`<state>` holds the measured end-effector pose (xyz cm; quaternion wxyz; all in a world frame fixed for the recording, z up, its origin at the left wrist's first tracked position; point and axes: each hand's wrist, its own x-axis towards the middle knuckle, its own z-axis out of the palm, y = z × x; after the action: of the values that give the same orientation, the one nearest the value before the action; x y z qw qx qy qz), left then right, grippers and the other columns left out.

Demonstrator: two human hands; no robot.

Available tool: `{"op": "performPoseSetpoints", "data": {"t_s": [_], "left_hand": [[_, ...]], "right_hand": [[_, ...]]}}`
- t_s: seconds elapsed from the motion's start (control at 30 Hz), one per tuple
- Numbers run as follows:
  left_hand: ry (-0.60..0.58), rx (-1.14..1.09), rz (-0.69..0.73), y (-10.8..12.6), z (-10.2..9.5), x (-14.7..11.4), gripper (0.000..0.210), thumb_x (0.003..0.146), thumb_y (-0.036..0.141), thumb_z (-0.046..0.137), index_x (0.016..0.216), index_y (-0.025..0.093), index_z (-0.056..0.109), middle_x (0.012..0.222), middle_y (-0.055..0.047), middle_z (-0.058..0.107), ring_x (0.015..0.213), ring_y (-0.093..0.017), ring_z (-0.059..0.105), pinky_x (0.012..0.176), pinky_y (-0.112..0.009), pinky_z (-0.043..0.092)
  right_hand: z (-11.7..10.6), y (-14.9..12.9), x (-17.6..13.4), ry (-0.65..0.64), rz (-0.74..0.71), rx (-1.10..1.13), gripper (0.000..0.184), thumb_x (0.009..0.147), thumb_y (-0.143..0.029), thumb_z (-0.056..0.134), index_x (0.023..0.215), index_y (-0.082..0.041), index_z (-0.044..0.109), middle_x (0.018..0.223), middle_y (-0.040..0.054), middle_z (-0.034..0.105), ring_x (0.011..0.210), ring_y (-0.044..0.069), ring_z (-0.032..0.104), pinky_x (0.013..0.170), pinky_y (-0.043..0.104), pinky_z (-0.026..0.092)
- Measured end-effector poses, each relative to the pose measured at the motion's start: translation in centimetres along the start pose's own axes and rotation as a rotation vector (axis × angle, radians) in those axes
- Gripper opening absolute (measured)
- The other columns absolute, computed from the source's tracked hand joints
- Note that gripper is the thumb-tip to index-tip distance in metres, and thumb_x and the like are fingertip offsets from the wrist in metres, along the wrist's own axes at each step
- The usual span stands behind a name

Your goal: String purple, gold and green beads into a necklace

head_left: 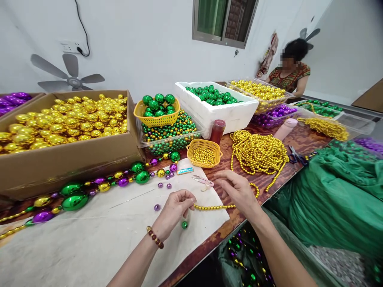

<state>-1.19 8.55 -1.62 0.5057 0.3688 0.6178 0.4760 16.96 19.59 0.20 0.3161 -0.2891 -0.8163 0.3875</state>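
Note:
My left hand (179, 205) pinches the end of a strand of gold beads (214, 207), which runs right across the white sheet and passes beneath my right hand (239, 195). The fingers of my right hand are apart, just beside the handle of pink thread snips (203, 180); whether they touch it I cannot tell. Below my left hand lies a green bead (184, 225). Loose purple beads (157, 207) and a long thin needle (131, 198) rest on the sheet to the left. Behind them stretches a strung garland of green, gold and purple beads (74, 202).
A cardboard box of gold beads (60, 147), a yellow basket (204, 163), a white foam box (233, 115) and a gold bead heap (259, 151) line the table. Dark-handled scissors (296, 155) lie near green sacking (338, 203) at right. Another person (289, 75) sits at the far end.

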Motion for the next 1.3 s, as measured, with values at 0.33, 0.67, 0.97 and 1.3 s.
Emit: {"op": "performPoseSetpoints", "data": {"t_s": [0.33,0.67,0.97,1.3], "left_hand": [[-0.170,0.145,0.115,-0.5,-0.5,1.6,0.015,0.081,0.028,0.059,0.076,0.014,0.062,0.062,0.001,0.056,0.055,-0.010,0.046,0.053,-0.023,0.035],[-0.003,-0.031,0.290,-1.9,0.1,2.3,0.017,0.085,0.033,0.062,0.085,0.016,0.063,0.075,-0.002,0.064,0.074,-0.016,0.060,0.071,-0.027,0.045],[0.211,-0.105,0.217,-2.9,1.8,1.4,0.025,0.081,0.034,0.065,0.096,0.015,0.071,0.062,0.001,0.058,0.056,-0.012,0.051,0.055,-0.023,0.040],[0.267,0.149,0.308,-2.1,2.4,1.6,0.016,0.083,0.026,0.057,0.072,0.017,0.065,0.073,0.000,0.062,0.071,-0.015,0.052,0.066,-0.025,0.036]], "right_hand": [[2.8,1.4,-0.8,-0.280,-0.006,0.023,0.014,0.089,-0.018,0.056,0.088,-0.018,0.070,0.084,0.0070,0.064,0.084,0.022,0.057,0.079,0.034,0.039],[4.5,2.2,-3.2,-0.095,0.315,0.746,0.029,0.093,-0.030,0.040,0.109,-0.019,0.062,0.060,-0.0059,0.039,0.047,0.009,0.036,0.047,0.022,0.039],[8.2,2.4,-2.4,0.013,0.303,0.875,0.047,0.085,-0.022,0.054,0.133,-0.019,0.056,0.064,-0.0025,0.057,0.053,0.012,0.053,0.054,0.027,0.047],[6.1,1.5,-2.7,-0.131,-0.033,-0.372,0.045,0.094,-0.014,0.045,0.138,-0.019,0.045,0.082,0.0041,0.070,0.077,0.019,0.066,0.069,0.027,0.048]]}}
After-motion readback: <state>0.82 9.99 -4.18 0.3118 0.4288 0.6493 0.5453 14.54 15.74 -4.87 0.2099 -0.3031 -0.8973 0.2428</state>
